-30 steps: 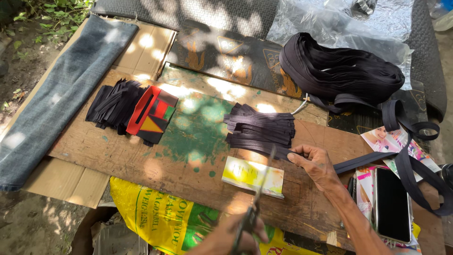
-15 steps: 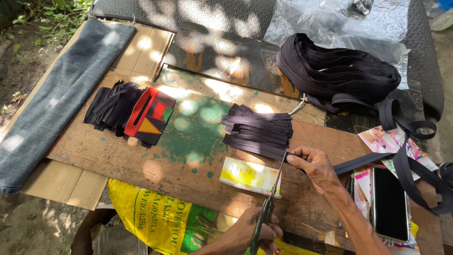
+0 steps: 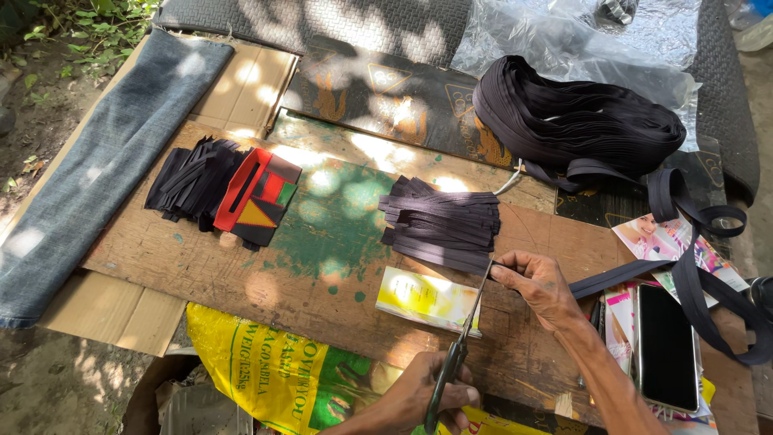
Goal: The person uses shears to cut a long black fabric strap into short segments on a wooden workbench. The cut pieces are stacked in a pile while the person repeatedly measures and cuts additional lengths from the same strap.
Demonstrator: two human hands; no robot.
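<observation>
My right hand (image 3: 538, 287) pinches the end of a long black strap (image 3: 616, 276) flat on the wooden board (image 3: 201, 258). My left hand (image 3: 427, 399) grips scissors (image 3: 460, 350) at the board's near edge; their blades reach up to the strap just left of my right fingers. A pile of cut black strap pieces (image 3: 443, 221) lies just beyond the blades. The strap trails right to a big black coil (image 3: 576, 121).
A small yellow-green booklet (image 3: 427, 300) lies beside the scissors. A second pile of black pieces (image 3: 189, 181) and a red and black pouch (image 3: 259, 196) sit at the left. A phone (image 3: 667, 346) rests on magazines at the right. A yellow sack (image 3: 274, 370) hangs below.
The scissors have swung up from low by my left hand until their blades meet the strap by my right fingers. My right hand stays on the strap.
</observation>
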